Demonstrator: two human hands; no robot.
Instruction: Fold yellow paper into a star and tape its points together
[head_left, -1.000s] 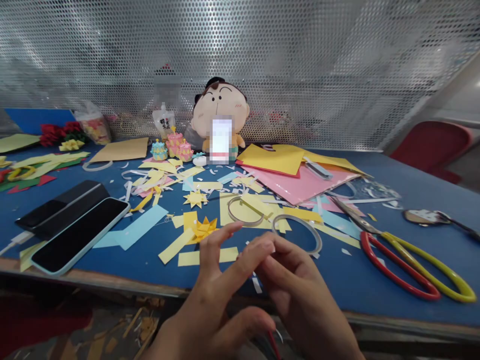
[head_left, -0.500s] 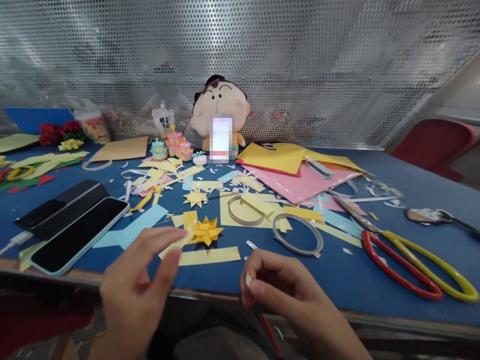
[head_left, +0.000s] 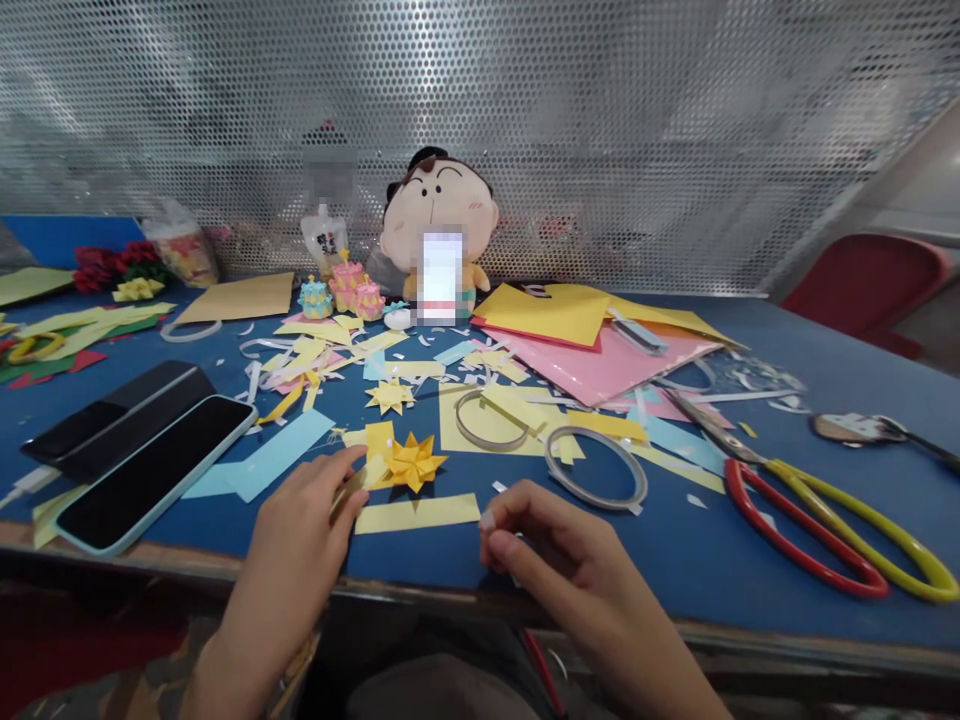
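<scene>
My left hand [head_left: 307,530] is at the table's front edge, thumb and fingers closing around a pale yellow paper strip [head_left: 369,474]. Just right of its fingertips sits an orange-yellow folded paper star [head_left: 414,463]. Another pale yellow strip [head_left: 417,513] lies flat between the hands. My right hand [head_left: 559,550] is curled over the front edge, thumb against the index finger, with a small white bit at the fingertips. A paler star [head_left: 390,396] lies farther back.
Large scissors [head_left: 810,520] lie at the right, beside a grey tape ring [head_left: 596,468]. Phones [head_left: 161,470] are at the left. Behind the paper scraps, a plush doll [head_left: 439,215] stands with a lit phone [head_left: 442,272] in front.
My left hand has moved forward and right, lower onto the table beside the orange-yellow star. My right hand has shifted slightly, still curled.
</scene>
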